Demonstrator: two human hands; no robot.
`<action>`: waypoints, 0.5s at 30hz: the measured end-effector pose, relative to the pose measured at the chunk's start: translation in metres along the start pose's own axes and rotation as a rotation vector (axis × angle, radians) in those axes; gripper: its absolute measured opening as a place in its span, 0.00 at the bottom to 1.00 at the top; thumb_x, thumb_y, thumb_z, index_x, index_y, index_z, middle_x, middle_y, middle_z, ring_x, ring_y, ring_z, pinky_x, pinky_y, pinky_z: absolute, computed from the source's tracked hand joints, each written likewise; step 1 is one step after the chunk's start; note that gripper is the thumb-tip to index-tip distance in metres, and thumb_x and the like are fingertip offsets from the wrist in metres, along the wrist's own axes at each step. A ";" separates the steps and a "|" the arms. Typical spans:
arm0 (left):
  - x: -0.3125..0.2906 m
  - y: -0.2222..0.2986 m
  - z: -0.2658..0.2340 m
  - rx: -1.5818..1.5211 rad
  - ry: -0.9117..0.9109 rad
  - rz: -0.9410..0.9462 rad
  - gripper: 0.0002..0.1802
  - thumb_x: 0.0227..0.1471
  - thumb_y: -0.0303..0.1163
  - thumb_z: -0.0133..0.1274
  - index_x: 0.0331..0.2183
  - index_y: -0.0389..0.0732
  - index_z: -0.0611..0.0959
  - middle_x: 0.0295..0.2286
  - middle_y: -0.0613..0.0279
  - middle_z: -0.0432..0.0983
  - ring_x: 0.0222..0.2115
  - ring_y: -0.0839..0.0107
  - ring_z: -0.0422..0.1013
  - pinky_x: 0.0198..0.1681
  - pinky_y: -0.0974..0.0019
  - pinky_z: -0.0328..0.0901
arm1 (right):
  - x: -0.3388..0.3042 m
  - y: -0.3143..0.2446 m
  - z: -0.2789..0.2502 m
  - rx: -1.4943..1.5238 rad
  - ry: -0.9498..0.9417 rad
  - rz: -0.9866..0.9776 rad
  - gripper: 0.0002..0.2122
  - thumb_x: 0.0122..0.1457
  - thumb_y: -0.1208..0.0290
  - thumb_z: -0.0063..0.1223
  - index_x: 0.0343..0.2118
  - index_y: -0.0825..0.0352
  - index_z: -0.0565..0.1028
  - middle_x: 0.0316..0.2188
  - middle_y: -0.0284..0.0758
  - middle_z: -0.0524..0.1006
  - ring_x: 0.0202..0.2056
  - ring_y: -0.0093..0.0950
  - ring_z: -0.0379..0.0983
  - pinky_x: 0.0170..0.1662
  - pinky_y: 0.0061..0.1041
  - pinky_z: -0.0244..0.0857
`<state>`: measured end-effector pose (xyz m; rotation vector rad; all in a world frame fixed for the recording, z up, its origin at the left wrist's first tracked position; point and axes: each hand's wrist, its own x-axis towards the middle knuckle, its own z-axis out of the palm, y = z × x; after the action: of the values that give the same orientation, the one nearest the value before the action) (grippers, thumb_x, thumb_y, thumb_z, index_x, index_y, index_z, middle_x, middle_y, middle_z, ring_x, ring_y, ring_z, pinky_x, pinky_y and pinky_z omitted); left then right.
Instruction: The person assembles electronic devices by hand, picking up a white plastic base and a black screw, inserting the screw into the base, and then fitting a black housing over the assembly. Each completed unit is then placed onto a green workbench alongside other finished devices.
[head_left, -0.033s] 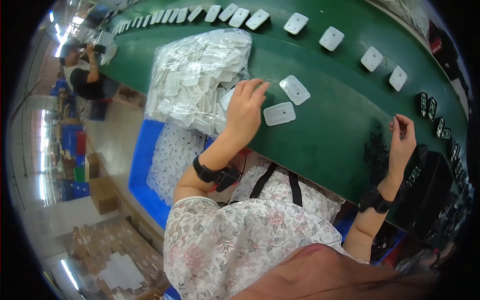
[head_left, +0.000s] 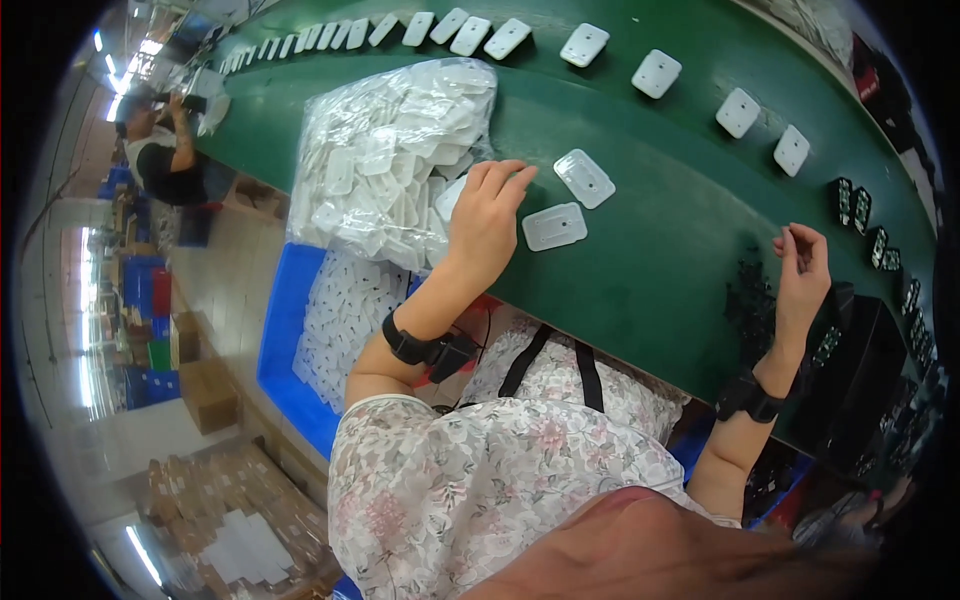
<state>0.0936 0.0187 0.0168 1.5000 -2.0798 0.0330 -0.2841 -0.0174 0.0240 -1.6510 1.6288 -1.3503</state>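
Note:
My left hand (head_left: 483, 220) is over the table at the right edge of a clear plastic bag (head_left: 390, 150) full of white plastic covers. Its fingers are bent and slightly apart, with nothing visible between them. Just right of it, two white rectangular covers (head_left: 584, 179) (head_left: 555, 227) lie flat on the green table (head_left: 640, 270). My right hand (head_left: 804, 268) is raised over the table's right side, thumb and forefinger pinched together. Whatever may be between those fingertips is too small to tell. Beside that hand lies a scatter of small black pieces (head_left: 752, 290).
A long row of white-topped units (head_left: 584, 45) curves along the far side. Several black units with green circuit boards (head_left: 845, 203) stand at the right, near a black box (head_left: 850, 370). A blue bin (head_left: 283, 320) of small white parts is at left. Another person (head_left: 165, 150) sits far left.

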 end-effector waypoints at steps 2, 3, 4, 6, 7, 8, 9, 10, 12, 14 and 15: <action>0.013 -0.001 0.003 -0.028 -0.009 0.057 0.20 0.44 0.22 0.49 0.44 0.37 0.75 0.44 0.55 0.70 0.45 0.55 0.65 0.46 0.54 0.62 | 0.001 -0.002 0.003 0.001 -0.004 0.011 0.04 0.59 0.78 0.49 0.36 0.71 0.72 0.29 0.30 0.73 0.32 0.18 0.71 0.37 0.16 0.64; 0.026 0.002 0.007 -0.004 -0.042 0.181 0.20 0.45 0.22 0.48 0.44 0.40 0.75 0.45 0.57 0.70 0.45 0.56 0.65 0.45 0.56 0.63 | 0.000 -0.005 0.004 0.007 -0.015 0.016 0.04 0.59 0.78 0.50 0.35 0.71 0.71 0.29 0.30 0.73 0.32 0.18 0.71 0.37 0.16 0.64; 0.035 0.006 0.014 0.024 -0.075 0.300 0.20 0.46 0.23 0.47 0.44 0.42 0.75 0.46 0.58 0.69 0.46 0.58 0.65 0.44 0.58 0.63 | 0.000 -0.006 0.006 -0.044 -0.027 -0.006 0.03 0.59 0.78 0.50 0.34 0.71 0.71 0.28 0.29 0.72 0.31 0.18 0.71 0.37 0.16 0.64; 0.043 0.014 0.025 0.038 -0.129 0.371 0.20 0.45 0.23 0.48 0.44 0.44 0.76 0.45 0.59 0.70 0.45 0.60 0.65 0.43 0.60 0.64 | 0.001 -0.009 0.003 -0.146 -0.026 -0.082 0.03 0.58 0.78 0.50 0.34 0.71 0.71 0.27 0.29 0.72 0.31 0.17 0.70 0.37 0.16 0.64; 0.049 0.017 0.030 0.051 -0.191 0.439 0.20 0.44 0.23 0.48 0.43 0.45 0.76 0.43 0.59 0.70 0.44 0.61 0.65 0.42 0.61 0.64 | 0.002 -0.009 0.003 -0.250 -0.025 -0.149 0.03 0.58 0.78 0.50 0.33 0.70 0.71 0.27 0.29 0.71 0.30 0.17 0.70 0.36 0.16 0.64; 0.054 0.017 0.031 0.074 -0.178 0.437 0.20 0.44 0.23 0.48 0.43 0.45 0.76 0.43 0.59 0.70 0.44 0.61 0.65 0.42 0.61 0.64 | 0.001 -0.008 0.005 -0.233 -0.022 -0.169 0.03 0.58 0.78 0.50 0.33 0.70 0.71 0.27 0.29 0.71 0.30 0.17 0.70 0.36 0.16 0.64; 0.058 0.017 0.032 0.067 -0.269 0.410 0.19 0.44 0.25 0.50 0.42 0.45 0.76 0.40 0.58 0.69 0.42 0.61 0.65 0.41 0.62 0.64 | 0.000 -0.005 0.004 -0.191 -0.012 -0.132 0.03 0.58 0.77 0.50 0.33 0.70 0.71 0.27 0.29 0.71 0.30 0.17 0.69 0.36 0.16 0.64; 0.062 0.016 0.033 0.057 -0.363 0.380 0.18 0.43 0.26 0.51 0.40 0.45 0.77 0.37 0.57 0.68 0.40 0.61 0.65 0.40 0.63 0.64 | -0.002 0.001 0.005 -0.150 -0.005 -0.092 0.03 0.59 0.77 0.50 0.32 0.70 0.71 0.26 0.28 0.71 0.30 0.17 0.69 0.36 0.16 0.63; 0.066 0.011 0.034 0.085 -0.339 0.374 0.16 0.42 0.28 0.52 0.39 0.46 0.77 0.34 0.57 0.67 0.38 0.60 0.64 0.39 0.63 0.64 | -0.004 0.010 0.005 -0.031 -0.005 -0.058 0.03 0.59 0.76 0.50 0.32 0.70 0.71 0.27 0.29 0.72 0.30 0.17 0.69 0.36 0.15 0.63; 0.071 0.014 0.032 0.130 -0.323 0.381 0.15 0.40 0.30 0.56 0.35 0.45 0.76 0.32 0.54 0.65 0.37 0.58 0.64 0.36 0.63 0.65 | -0.006 0.015 0.007 0.150 -0.015 0.011 0.03 0.59 0.76 0.50 0.32 0.70 0.71 0.27 0.29 0.73 0.30 0.17 0.69 0.35 0.14 0.63; 0.072 0.015 0.032 0.139 -0.315 0.377 0.15 0.40 0.30 0.56 0.35 0.45 0.76 0.32 0.54 0.65 0.37 0.58 0.64 0.36 0.63 0.65 | -0.006 0.015 0.008 0.156 -0.017 0.000 0.03 0.59 0.76 0.50 0.32 0.70 0.71 0.27 0.29 0.73 0.30 0.17 0.69 0.35 0.14 0.63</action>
<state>0.0514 -0.0488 0.0276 1.2289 -2.6405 0.0913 -0.2832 -0.0172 0.0059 -1.5663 1.4740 -1.4212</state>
